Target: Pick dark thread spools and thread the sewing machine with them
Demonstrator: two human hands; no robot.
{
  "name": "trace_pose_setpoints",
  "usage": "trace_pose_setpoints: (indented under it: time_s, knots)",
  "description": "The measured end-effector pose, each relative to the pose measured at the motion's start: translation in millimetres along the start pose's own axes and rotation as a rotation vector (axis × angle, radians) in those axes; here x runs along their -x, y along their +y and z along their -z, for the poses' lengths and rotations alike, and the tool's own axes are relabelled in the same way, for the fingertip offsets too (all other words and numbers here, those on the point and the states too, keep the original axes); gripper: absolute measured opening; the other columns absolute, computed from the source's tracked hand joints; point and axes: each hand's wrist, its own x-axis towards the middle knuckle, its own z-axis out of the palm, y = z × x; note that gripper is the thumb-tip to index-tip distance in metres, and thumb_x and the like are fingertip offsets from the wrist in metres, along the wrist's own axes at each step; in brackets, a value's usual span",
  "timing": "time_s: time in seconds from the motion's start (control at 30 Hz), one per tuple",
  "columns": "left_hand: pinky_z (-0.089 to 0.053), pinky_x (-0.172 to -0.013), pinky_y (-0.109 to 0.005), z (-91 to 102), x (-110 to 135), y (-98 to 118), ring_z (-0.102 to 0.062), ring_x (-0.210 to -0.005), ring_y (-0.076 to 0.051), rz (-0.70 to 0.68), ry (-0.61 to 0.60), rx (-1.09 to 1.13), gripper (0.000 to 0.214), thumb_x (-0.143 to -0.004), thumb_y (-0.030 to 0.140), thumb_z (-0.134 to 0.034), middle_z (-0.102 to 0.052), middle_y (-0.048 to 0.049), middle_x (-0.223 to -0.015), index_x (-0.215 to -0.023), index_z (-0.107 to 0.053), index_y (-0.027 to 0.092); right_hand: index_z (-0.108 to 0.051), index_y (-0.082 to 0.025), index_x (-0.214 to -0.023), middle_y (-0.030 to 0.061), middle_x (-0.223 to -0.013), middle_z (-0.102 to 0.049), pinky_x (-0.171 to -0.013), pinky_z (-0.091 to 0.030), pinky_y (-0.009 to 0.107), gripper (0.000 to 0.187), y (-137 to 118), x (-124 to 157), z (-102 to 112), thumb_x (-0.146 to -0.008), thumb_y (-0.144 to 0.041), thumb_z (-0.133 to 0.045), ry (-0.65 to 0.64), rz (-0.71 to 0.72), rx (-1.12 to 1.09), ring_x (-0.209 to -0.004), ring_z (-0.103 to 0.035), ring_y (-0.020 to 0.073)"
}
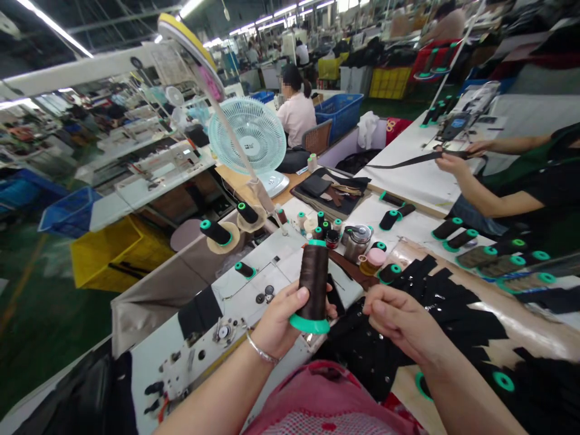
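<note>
My left hand [283, 311] is wrapped round a large spool of dark brown thread [313, 281] with a green base and green top, held upright in front of me. To its right, my right hand [399, 320] is closed in a pinch, thumb against fingers; if a thread end is between them, it is too fine to make out. Below and beyond the right hand lie black fabric pieces [421, 296] with small metal fittings. A sewing machine [222, 332] sits under and left of my left hand.
Several thread spools [462, 238] stand at the right, and more sit on the thread stand [222, 235]. A metal pot [357, 241] and small jars stand ahead. Behind them is a fan [247, 142]. A co-worker's hands [453, 162] hold a black strip at another machine [466, 118].
</note>
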Motion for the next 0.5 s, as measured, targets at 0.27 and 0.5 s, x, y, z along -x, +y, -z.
trace_pose_setpoints:
  time_s: [0.27,0.5]
  knots:
    - [-0.049,-0.087,-0.030,-5.8,-1,-3,-0.064,-0.095,-0.019,-0.221,0.102,0.029,0.045,-0.069,0.028,-0.083,-0.070,-0.0055,-0.101,-0.109,-0.067,0.017,-0.062,-0.020,-0.086,0.0002,-0.072,-0.056,-0.061,-0.038,0.026,0.019,39,-8,-62,-0.093,-0.035,-0.052,0.013,0.198,0.672,-0.067,-0.049,0.0138]
    - [-0.051,-0.082,-0.031,2.8,5,-1,-0.066,-0.086,-0.019,-0.168,0.243,-0.207,0.033,-0.068,0.025,-0.084,-0.072,-0.0066,-0.091,-0.095,-0.069,0.013,-0.064,-0.022,-0.095,-0.0009,-0.075,-0.058,-0.061,-0.039,0.024,0.018,-21,1,-63,-0.095,-0.034,-0.050,0.183,0.393,0.702,-0.067,-0.052,0.0122]
